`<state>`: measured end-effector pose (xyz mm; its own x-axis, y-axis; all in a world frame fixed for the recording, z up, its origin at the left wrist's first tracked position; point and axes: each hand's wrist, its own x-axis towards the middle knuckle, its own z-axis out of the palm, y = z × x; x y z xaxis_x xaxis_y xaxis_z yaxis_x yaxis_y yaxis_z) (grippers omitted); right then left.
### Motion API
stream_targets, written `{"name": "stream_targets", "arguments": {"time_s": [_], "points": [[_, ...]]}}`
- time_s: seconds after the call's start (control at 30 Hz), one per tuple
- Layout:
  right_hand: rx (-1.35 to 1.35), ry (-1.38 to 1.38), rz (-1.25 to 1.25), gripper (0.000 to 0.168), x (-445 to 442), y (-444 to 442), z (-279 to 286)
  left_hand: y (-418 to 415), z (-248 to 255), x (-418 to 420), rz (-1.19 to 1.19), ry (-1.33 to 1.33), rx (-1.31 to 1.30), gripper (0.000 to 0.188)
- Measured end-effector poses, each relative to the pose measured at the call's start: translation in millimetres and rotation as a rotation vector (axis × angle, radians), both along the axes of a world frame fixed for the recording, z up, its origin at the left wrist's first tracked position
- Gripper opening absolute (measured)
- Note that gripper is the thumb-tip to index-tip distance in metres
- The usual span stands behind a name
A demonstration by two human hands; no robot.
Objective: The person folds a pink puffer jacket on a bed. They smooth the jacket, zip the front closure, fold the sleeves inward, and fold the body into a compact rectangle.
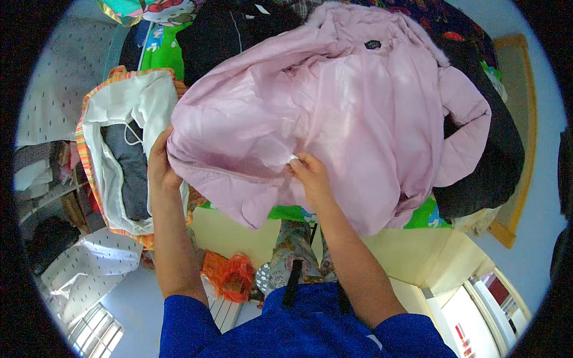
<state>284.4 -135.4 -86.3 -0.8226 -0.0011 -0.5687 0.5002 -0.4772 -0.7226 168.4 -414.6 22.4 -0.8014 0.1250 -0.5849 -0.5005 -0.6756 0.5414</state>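
A pink padded jacket (pixel 353 121) lies spread with its lining up, its fur-trimmed collar at the far side and one sleeve (pixel 465 129) folded at the right. My left hand (pixel 164 163) grips the jacket's left edge, beside a zipper (pixel 219 169) that curves along the near edge. Near the middle, my right hand (pixel 309 172) pinches a small white tag (pixel 292 158) between thumb and fingers, against the lining. The fingertips of my left hand are partly hidden by the fabric.
An open storage bag (pixel 91 156) with an orange striped edge and white lining stands at the left, dark cloth inside. Black garments (pixel 210 44) lie beyond and right of the jacket on a green patterned cover (pixel 425 215). An orange-red plastic bag (pixel 235 277) is low down near my legs.
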Motion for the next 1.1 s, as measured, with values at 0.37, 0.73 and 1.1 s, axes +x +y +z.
{"name": "stream_targets", "arguments": {"time_s": [0.37,0.73,1.1], "points": [[-0.142,0.079,0.127,0.014,2.9,19.9,11.7,-14.5,-26.4,-29.9,0.06,-0.073,-0.182,0.028],[-0.108,0.105,0.244,0.017,7.3,35.7,17.9,-13.3,-26.4,-37.8,0.019,-0.048,-0.202,0.027],[-0.128,0.08,0.235,0.017,7.5,38.6,13.9,-11.2,-23.5,-34.2,0.006,-0.032,-0.198,0.026]]}}
